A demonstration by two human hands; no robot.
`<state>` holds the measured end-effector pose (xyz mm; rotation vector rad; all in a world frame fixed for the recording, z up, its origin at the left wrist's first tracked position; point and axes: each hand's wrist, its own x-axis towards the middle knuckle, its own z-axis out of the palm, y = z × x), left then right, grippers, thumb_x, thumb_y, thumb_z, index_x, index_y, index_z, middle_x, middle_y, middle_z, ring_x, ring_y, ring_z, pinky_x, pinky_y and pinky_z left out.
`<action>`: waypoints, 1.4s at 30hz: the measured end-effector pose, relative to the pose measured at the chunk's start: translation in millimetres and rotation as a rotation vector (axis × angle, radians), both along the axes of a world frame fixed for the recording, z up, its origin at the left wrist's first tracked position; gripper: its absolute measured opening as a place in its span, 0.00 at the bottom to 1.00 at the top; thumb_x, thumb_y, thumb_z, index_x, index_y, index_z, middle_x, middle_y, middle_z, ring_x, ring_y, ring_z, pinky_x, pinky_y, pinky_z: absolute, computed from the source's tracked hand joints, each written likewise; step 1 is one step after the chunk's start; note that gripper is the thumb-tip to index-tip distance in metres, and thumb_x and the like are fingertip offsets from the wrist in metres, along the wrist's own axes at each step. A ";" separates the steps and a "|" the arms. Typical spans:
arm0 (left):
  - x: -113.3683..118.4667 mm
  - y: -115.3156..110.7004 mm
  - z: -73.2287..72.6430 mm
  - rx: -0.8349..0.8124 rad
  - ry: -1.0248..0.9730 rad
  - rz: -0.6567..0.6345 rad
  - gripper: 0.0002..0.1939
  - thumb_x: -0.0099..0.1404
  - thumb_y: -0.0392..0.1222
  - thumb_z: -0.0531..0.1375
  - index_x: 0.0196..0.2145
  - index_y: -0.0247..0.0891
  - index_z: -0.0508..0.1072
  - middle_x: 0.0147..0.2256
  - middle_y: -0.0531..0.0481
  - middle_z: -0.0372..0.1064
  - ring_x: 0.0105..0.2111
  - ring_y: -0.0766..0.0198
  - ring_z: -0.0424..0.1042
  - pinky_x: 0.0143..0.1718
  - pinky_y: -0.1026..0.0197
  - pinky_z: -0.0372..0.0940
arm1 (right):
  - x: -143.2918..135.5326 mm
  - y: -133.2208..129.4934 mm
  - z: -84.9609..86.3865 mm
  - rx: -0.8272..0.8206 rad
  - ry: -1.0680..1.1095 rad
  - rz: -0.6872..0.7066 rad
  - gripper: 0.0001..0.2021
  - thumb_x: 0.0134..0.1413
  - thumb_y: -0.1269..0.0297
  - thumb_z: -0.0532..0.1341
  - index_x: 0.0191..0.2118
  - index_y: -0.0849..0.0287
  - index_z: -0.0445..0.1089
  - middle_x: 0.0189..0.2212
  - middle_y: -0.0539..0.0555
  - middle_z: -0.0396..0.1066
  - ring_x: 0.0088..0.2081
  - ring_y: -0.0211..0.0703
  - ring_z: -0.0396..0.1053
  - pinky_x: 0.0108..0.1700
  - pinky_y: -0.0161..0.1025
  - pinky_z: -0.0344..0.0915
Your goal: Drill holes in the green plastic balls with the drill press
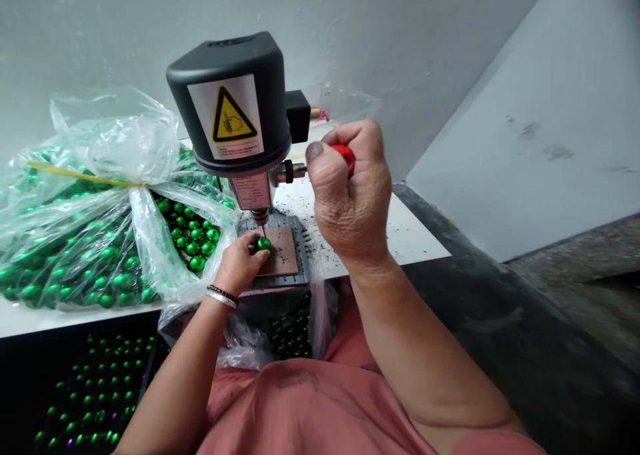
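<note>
A small bench drill (235, 101) with a black head and a yellow warning label stands on a white table (410, 231). My right hand (350, 195) is closed around the red knob (346, 156) of its feed lever. My left hand (240, 263) pinches a shiny green ball (263, 243) on the brown pad (283, 249) of the drill's base, right under the drill bit (261, 225). The bit's tip is just above the ball. A bracelet sits on my left wrist.
A large clear plastic bag (100, 221) full of green balls lies on the table left of the drill, tied with a yellow band. More green balls (90, 388) sit in a dark space below the table edge. Dark shavings speckle the table. A grey wall rises behind.
</note>
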<state>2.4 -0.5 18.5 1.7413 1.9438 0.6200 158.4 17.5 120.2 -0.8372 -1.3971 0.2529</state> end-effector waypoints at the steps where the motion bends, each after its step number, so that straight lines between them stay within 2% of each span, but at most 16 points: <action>1: 0.6 1.6 0.1 0.005 0.010 -0.019 0.20 0.54 0.43 0.58 0.45 0.39 0.70 0.33 0.49 0.72 0.33 0.61 0.70 0.37 0.62 0.61 | 0.1 -0.1 -0.2 -0.002 -0.006 -0.004 0.07 0.53 0.59 0.53 0.29 0.57 0.57 0.20 0.42 0.54 0.20 0.24 0.53 0.24 0.26 0.55; 6: 0.9 9.6 -2.3 0.032 0.048 -0.075 0.18 0.51 0.42 0.60 0.42 0.39 0.73 0.30 0.51 0.71 0.31 0.62 0.68 0.37 0.62 0.62 | 0.7 -0.3 -1.3 0.009 -0.033 -0.028 0.08 0.54 0.58 0.52 0.30 0.56 0.57 0.21 0.43 0.55 0.20 0.24 0.53 0.25 0.27 0.56; 15: -3.3 11.2 -10.1 0.063 0.019 -0.092 0.20 0.52 0.43 0.60 0.44 0.40 0.72 0.42 0.50 0.72 0.42 0.60 0.68 0.47 0.60 0.60 | 2.8 -5.7 -7.9 0.044 -0.082 -0.094 0.05 0.53 0.63 0.53 0.29 0.56 0.57 0.19 0.43 0.54 0.20 0.26 0.51 0.23 0.28 0.54; 22: -3.9 11.1 -14.6 0.076 0.006 -0.074 0.20 0.51 0.42 0.61 0.44 0.40 0.72 0.46 0.49 0.70 0.48 0.60 0.66 0.51 0.60 0.57 | 4.4 -11.4 -22.9 0.093 -0.154 -0.170 0.05 0.47 0.69 0.55 0.26 0.56 0.55 0.18 0.43 0.52 0.19 0.27 0.50 0.23 0.30 0.54; 31: -2.3 9.3 -11.6 0.078 -0.021 -0.089 0.20 0.52 0.41 0.60 0.45 0.42 0.72 0.45 0.50 0.71 0.47 0.60 0.67 0.51 0.59 0.58 | 2.5 -14.6 -40.7 0.133 -0.215 -0.216 0.03 0.48 0.71 0.52 0.28 0.56 0.56 0.18 0.43 0.54 0.19 0.29 0.53 0.22 0.31 0.54; 37: -1.7 8.4 -10.4 0.067 -0.033 -0.088 0.20 0.53 0.41 0.60 0.45 0.39 0.72 0.44 0.49 0.71 0.45 0.60 0.68 0.49 0.60 0.59 | -1.2 -13.4 -53.8 0.154 -0.165 -0.247 0.03 0.48 0.70 0.53 0.30 0.56 0.58 0.21 0.45 0.59 0.22 0.30 0.57 0.24 0.32 0.57; 42: -2.9 8.7 -12.9 0.076 -0.024 -0.077 0.20 0.52 0.42 0.60 0.45 0.37 0.72 0.45 0.46 0.71 0.46 0.58 0.68 0.50 0.59 0.59 | -4.1 -10.9 -69.6 0.140 -0.097 -0.209 0.04 0.49 0.71 0.53 0.32 0.56 0.58 0.22 0.46 0.59 0.23 0.31 0.59 0.26 0.33 0.59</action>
